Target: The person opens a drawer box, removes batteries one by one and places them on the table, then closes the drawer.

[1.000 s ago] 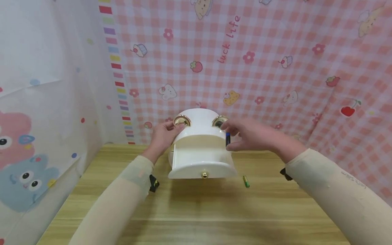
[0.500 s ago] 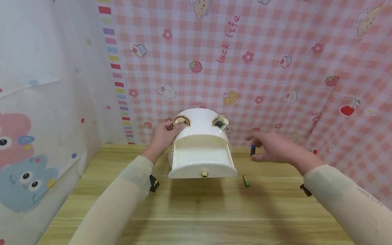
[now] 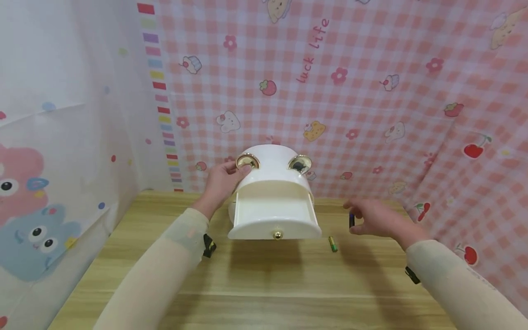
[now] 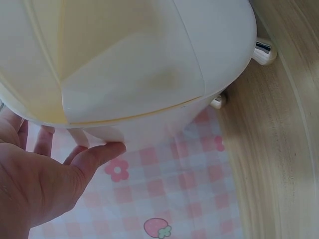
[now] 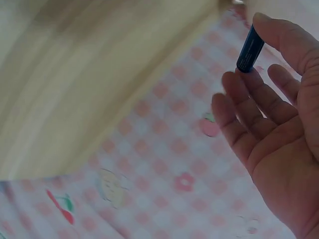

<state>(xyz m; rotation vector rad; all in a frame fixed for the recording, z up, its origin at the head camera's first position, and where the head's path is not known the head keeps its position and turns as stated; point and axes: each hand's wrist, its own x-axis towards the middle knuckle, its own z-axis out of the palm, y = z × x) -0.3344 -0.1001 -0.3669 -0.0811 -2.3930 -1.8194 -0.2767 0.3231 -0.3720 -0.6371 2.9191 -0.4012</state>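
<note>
A white drawer box [image 3: 270, 160] with two gold-rimmed round eyes stands at the back of the table, its drawer [image 3: 275, 208] pulled out and a gold knob [image 3: 278, 235] on the drawer front. My left hand [image 3: 222, 184] grips the box at its left eye, thumb in front; in the left wrist view its fingers [image 4: 102, 154] meet the white wall. To the right of the box, my right hand [image 3: 379, 219] pinches a dark blue battery [image 5: 250, 50] between thumb and fingertips, above the table. A green battery [image 3: 332, 244] lies on the table between box and right hand.
The wooden table [image 3: 264, 298] reaches back to a pink checkered cloth [image 3: 354, 101] hanging behind and to the right. A white cloth [image 3: 62, 151] with cartoon figures hangs at the left. Shiny gold feet [image 4: 264, 51] stick out under the box.
My right hand has moved from beside the box's right eye out to the right and lower, carrying the blue battery. My left hand has stayed at the left eye.
</note>
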